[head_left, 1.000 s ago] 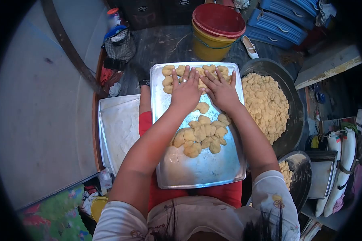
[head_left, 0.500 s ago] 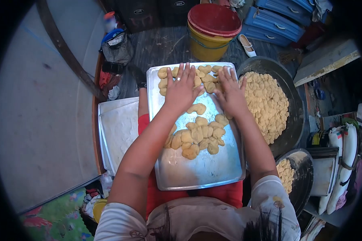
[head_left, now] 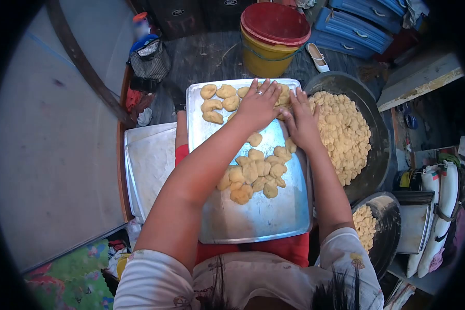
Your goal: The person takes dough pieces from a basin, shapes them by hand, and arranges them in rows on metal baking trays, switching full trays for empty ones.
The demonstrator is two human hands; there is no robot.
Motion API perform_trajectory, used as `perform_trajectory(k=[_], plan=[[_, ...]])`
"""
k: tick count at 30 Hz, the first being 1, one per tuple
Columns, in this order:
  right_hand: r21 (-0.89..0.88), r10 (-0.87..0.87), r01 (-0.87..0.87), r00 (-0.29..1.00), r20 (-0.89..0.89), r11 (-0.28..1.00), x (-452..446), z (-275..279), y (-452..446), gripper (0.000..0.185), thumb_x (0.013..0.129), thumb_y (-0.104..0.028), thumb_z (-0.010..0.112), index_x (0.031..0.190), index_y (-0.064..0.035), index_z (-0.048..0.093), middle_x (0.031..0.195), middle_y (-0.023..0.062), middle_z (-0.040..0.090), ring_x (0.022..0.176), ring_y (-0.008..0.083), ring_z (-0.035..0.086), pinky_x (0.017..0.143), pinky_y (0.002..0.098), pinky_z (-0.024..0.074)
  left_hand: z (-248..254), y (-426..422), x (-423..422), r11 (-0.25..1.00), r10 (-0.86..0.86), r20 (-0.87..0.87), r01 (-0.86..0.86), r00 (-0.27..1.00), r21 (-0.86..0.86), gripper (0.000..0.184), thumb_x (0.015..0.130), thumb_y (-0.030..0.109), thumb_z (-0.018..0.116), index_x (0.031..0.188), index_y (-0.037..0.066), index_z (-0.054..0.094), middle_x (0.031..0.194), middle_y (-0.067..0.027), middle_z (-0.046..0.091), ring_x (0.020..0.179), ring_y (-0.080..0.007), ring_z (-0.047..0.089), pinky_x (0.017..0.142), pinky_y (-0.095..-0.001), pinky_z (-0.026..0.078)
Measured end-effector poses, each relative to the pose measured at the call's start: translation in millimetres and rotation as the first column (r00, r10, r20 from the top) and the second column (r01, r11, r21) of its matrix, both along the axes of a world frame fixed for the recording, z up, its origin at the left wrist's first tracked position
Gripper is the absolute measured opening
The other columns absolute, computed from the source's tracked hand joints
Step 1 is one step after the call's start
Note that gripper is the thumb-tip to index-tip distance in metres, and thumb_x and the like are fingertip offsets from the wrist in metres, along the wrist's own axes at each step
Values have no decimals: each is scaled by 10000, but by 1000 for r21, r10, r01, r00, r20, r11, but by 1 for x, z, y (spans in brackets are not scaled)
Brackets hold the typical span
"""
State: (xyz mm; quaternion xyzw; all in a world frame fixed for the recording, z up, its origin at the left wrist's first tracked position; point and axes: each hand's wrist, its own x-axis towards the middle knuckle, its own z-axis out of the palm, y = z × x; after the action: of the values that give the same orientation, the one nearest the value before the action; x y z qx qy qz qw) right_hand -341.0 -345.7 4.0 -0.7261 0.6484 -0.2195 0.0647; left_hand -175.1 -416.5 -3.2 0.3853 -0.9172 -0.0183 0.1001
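Note:
A silver metal tray (head_left: 253, 222) rests across my lap, with lumps of yellowish dough on it. My left hand (head_left: 259, 107), a ring on one finger, lies flat with fingers extended over the dough pieces at the tray's far edge. Close beside it, my right hand (head_left: 302, 121) is also open, its fingers along the far right edge and partly over dough. Flattened dough pieces (head_left: 212, 105) sit apart at the far left corner. A crowded cluster of dough pieces (head_left: 253, 170) lies mid-tray. What is directly under my palms is hidden.
To the right stands a large black basin (head_left: 374, 155) heaped with dough pieces, and nearer a smaller black basin (head_left: 390, 222) with more. A yellow bucket (head_left: 267, 64) with a red top is beyond the tray. Other metal trays (head_left: 150, 170) lie at left. A white shoe (head_left: 318, 58) is on the floor.
My left hand has moved right across the far row, uncovering dough pieces at the far left corner. My right hand has shifted slightly right and nearer. The tray has moved slightly left.

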Motion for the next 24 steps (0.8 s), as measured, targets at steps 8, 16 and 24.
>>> perform_trajectory(k=[8,16,24], plan=[[63,55,-54,998,-12,997,6,6,6,645,940,-437,482,1478,-136,294,1557,106,239,1449,269,190,1099,654,28,11,15,68,861,508,-15,-508,861,15,711,964,488,370,1465,-5,263,1539,-179,241,1445,-306,181,1168,-507,58],[42,419,-440,876,240,897,58,28,41,321,780,-162,689,1095,-113,645,953,95,577,860,299,603,756,396,494,8,19,90,954,254,-80,-263,964,-145,640,964,457,402,1448,44,331,1491,-190,335,1394,-322,304,1147,-508,147],[74,310,-355,885,346,932,93,28,20,127,785,-58,616,904,-37,653,897,153,603,834,353,615,762,424,493,28,113,125,886,426,-325,-317,844,338,354,802,213,704,1096,24,655,1077,-152,602,1007,-342,574,873,-404,460]])
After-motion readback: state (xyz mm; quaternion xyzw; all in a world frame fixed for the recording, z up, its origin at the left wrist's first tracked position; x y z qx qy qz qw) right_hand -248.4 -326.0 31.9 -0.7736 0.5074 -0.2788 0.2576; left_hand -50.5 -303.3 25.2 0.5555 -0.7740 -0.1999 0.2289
